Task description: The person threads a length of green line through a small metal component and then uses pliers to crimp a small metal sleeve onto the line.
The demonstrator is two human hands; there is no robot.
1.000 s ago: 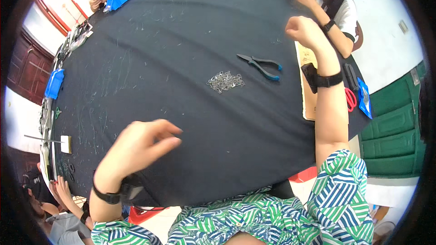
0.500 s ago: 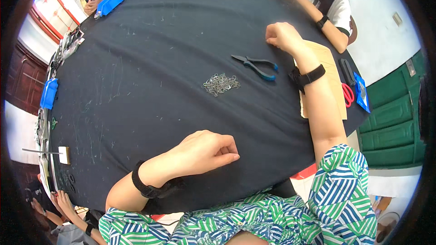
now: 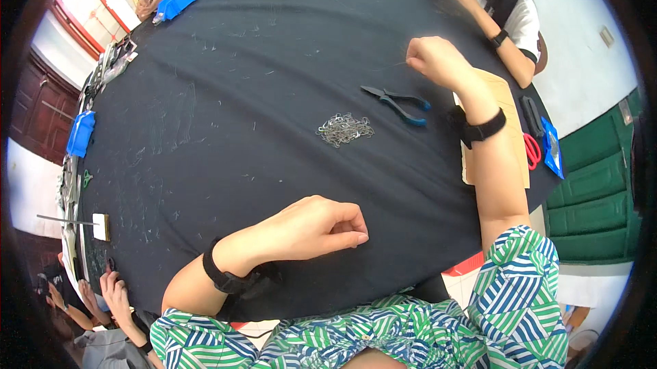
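Left hand [image 3: 315,226]: lower centre; fingers curled, grip contents hidden, cannot tell.
Wire loops [image 3: 344,129]: centre, heaped, likely for easy reach.
Pliers [image 3: 386,96]: right of centre, handles rightward, perhaps for ready pickup.
Right hand [image 3: 439,61]: upper right; curled, grip likewise unclear.

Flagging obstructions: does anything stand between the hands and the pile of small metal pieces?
From the right hand, yes: the pliers lie on the black cloth across the direct line to the metal pile. From the left hand, nothing visible stands in the way.
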